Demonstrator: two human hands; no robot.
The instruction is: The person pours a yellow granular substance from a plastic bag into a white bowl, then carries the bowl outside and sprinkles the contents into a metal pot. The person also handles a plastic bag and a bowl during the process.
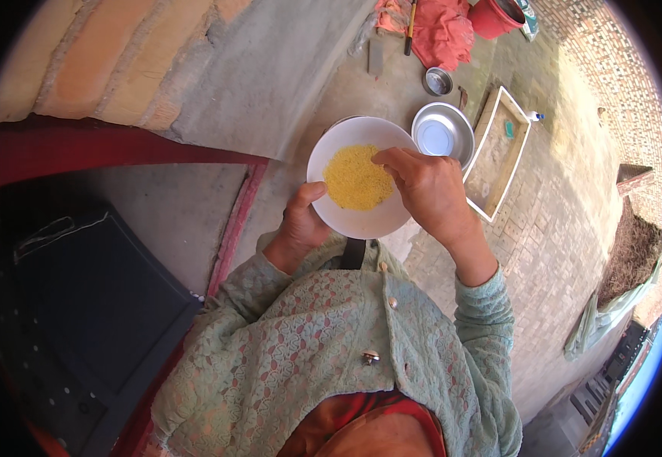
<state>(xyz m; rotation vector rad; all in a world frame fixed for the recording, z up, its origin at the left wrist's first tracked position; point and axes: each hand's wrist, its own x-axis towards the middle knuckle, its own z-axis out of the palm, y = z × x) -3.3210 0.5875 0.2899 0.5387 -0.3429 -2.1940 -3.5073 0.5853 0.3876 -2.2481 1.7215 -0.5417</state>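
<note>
A white bowl (329, 154) holds a layer of small yellow grains (358, 179) that look like millet. My left hand (304, 222) grips the bowl at its left side, with the thumb over the rim and the other fingers hidden beneath. Over the right part of the bowl, my right hand (434, 189) has its fingertips pinched together just above the grains. Whatever lies between those fingertips is too small to make out. A few darker specks show among the grains near the lower edge.
Beyond the bowl, a metal basin (460, 128) and a smaller metal bowl (438, 81) stand on the ground. To their right lies a white-rimmed rectangular tray (527, 126). A red bucket (491, 19) and red cloth (444, 34) are farther off. A red-framed doorway (239, 221) borders my left.
</note>
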